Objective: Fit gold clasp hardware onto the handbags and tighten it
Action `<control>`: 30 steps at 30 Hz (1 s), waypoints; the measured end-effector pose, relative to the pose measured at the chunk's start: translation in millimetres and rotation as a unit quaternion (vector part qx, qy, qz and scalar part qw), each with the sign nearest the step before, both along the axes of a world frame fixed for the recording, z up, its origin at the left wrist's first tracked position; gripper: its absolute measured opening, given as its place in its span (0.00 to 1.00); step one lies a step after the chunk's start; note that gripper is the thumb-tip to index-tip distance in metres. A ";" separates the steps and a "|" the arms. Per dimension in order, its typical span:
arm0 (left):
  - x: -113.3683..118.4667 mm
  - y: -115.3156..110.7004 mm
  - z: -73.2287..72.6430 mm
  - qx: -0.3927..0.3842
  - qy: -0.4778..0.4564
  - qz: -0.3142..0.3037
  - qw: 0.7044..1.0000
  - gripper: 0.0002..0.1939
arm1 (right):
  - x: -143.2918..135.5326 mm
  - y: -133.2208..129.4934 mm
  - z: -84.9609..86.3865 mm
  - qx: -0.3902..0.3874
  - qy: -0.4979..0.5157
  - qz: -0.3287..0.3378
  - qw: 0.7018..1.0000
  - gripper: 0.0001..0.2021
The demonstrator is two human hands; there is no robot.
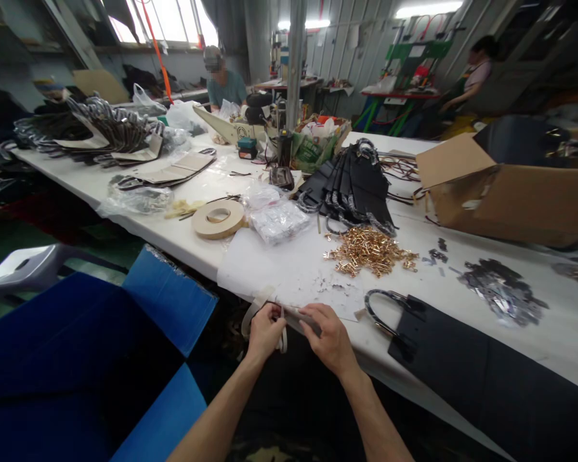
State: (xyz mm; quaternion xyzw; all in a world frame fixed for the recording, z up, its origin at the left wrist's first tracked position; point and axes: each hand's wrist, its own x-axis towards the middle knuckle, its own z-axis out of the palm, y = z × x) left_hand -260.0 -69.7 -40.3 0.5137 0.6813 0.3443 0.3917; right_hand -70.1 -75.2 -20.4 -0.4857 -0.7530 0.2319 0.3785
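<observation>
At the table's front edge my left hand (266, 332) is closed around a pale, narrow ring that looks like a roll of tape (247, 319). A light strip (293, 316) spans the gap toward my right hand (331, 339). My right hand has its thumb and fingers bent together at the strip's other end; its exact grip is partly hidden. Beyond my hands lies a white sheet (264, 273) with small scraps on it. To the right, a black bag panel (481, 359) with a rope-like handle (378, 314) lies flat over the edge.
Gold metal fittings (368, 251) and dark metal plates (503, 289) are heaped on the table. Nearby are a wide tape roll (218, 219), stacked black panels (349, 186) and a cardboard box (534, 199). A blue box (158, 295) stands at my left. Two people are farther back.
</observation>
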 end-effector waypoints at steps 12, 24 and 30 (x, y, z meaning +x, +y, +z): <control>-18.7 3.0 44.0 -0.016 -0.122 -0.157 0.980 0.18 | 0.6 -2.0 26.7 -0.149 0.184 -0.043 0.971 0.12; -10.6 -14.2 101.3 0.115 0.016 -0.288 0.951 0.14 | 15.6 1.0 80.7 -0.147 0.090 0.133 0.976 0.08; -7.1 -22.0 97.4 0.112 0.105 -0.329 0.932 0.15 | 20.1 -7.6 85.5 -0.139 0.040 0.120 0.982 0.08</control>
